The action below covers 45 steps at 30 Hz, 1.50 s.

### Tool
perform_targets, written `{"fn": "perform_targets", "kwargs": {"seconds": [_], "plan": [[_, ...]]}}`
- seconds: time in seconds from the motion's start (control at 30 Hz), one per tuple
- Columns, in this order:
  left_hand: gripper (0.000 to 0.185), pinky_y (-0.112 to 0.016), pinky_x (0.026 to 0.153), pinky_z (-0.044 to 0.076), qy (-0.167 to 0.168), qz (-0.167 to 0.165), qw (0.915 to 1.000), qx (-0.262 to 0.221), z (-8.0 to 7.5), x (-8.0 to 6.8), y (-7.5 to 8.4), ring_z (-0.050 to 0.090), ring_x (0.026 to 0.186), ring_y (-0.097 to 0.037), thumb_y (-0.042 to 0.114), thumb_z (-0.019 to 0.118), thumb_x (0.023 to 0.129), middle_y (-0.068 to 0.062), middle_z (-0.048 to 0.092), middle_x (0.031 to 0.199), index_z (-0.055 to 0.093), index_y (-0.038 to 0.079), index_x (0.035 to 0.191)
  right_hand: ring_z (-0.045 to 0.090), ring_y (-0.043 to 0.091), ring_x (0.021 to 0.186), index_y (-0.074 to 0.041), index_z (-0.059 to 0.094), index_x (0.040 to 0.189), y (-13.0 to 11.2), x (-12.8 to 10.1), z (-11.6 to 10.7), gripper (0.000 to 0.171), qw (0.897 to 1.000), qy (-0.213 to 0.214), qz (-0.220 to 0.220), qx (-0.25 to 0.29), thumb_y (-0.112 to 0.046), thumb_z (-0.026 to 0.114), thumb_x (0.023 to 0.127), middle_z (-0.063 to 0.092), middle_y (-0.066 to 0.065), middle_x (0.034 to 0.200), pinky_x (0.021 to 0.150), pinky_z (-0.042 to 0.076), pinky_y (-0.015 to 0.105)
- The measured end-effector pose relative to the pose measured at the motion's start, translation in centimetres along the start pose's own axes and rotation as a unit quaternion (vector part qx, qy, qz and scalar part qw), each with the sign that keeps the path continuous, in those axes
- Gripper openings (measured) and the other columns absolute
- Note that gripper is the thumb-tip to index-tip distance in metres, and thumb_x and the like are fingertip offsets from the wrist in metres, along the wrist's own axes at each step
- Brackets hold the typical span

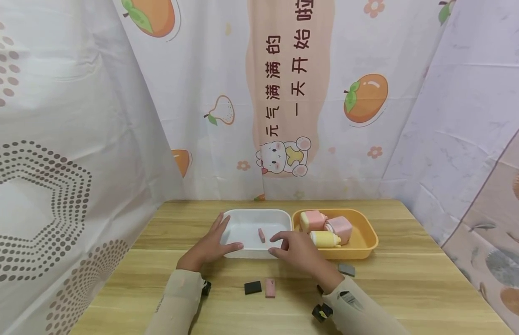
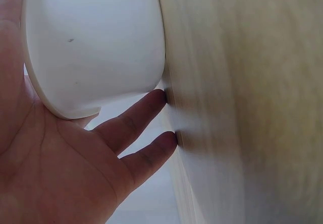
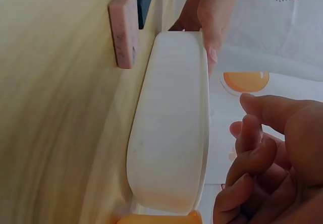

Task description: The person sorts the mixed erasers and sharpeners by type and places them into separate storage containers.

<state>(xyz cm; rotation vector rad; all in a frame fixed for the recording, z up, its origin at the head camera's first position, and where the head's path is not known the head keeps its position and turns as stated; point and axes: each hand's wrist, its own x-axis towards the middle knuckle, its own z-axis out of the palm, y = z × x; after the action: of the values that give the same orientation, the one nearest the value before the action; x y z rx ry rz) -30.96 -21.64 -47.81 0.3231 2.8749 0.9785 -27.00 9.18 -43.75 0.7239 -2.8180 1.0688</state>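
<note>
White tray point(image 1: 242, 223) sits mid-table on the wooden table point(image 1: 410, 288), just beside an orange tray point(image 1: 364, 242) at its 3 o'clock. Left hand point(image 1: 209, 246) at the white tray's 8 o'clock corner: thumb hooked over the near rim, fingers spread along the left wall and touching it; the left wrist view shows the palm point(image 2: 45, 153) cupping the tray corner point(image 2: 96, 42), fingertips point(image 2: 169, 138) on the table. Right hand point(image 1: 295, 249) at the tray's 4 o'clock corner, fingers loosely curled and empty, just above the rim; contact cannot be told. 1 small pink eraser point(image 1: 261, 235) lies inside the white tray, at 10 o'clock from the right hand, near it. Orange tray holds 3 small bottles point(image 1: 326, 225). On the table at 6 o'clock from the white tray: 1 black block point(image 1: 253, 287) and 1 pink block point(image 1: 269, 287) side by side; 1 grey block point(image 1: 346, 269) at 3 o'clock from the right wrist.
</note>
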Motion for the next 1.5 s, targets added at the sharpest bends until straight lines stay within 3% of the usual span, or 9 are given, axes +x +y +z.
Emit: {"fn": "perform_targets", "kwargs": {"seconds": [0.33, 0.7, 1.23, 1.5], "plan": [[0.115, -0.069, 0.119, 0.028, -0.003, 0.003, 1.0000, -0.002, -0.1, -0.1, 0.1, 0.013, 0.160, -0.040, 0.071, 0.072, 0.084, -0.005, -0.008, 0.176, 0.011, 0.023, 0.168, 0.051, 0.006, 0.057, -0.014, 0.078, 0.112, 0.2, -1.6, -0.1, 0.028, 1.000, -0.023, -0.009, -0.011, -0.034, 0.079, 0.092, 0.058, -0.011, 0.066, 0.050, 0.043, 0.024], [0.114, -0.069, 0.119, 0.027, -0.004, -0.005, 1.0000, -0.004, 0.1, -0.2, 0.1, 0.013, 0.160, -0.040, 0.069, 0.073, 0.084, -0.005, -0.008, 0.176, 0.012, 0.022, 0.168, 0.054, 0.005, 0.059, -0.014, 0.078, 0.111, 0.7, -3.2, 0.6, 0.031, 0.997, -0.073, -0.006, 0.014, -0.036, 0.081, 0.090, 0.059, -0.010, 0.067, 0.051, 0.044, 0.025], [0.115, -0.069, 0.119, 0.027, -0.006, -0.003, 1.0000, -0.003, -0.2, -0.2, 0.0, 0.012, 0.160, -0.040, 0.072, 0.071, 0.084, -0.003, -0.010, 0.175, 0.010, 0.023, 0.168, 0.057, 0.005, 0.059, -0.011, 0.074, 0.115, 1.1, -3.9, 1.9, 0.038, 0.989, -0.145, 0.004, 0.035, -0.027, 0.084, 0.083, 0.062, -0.010, 0.069, 0.051, 0.045, 0.024], [0.114, -0.069, 0.119, 0.027, -0.005, -0.003, 1.0000, -0.003, -0.2, -0.2, 0.1, 0.013, 0.160, -0.040, 0.071, 0.071, 0.085, -0.004, -0.009, 0.176, 0.010, 0.025, 0.168, 0.058, 0.006, 0.057, -0.010, 0.074, 0.116, 1.2, -4.0, 2.3, 0.044, 0.986, -0.157, 0.006, 0.047, -0.026, 0.088, 0.078, 0.063, -0.009, 0.067, 0.050, 0.046, 0.025]]}}
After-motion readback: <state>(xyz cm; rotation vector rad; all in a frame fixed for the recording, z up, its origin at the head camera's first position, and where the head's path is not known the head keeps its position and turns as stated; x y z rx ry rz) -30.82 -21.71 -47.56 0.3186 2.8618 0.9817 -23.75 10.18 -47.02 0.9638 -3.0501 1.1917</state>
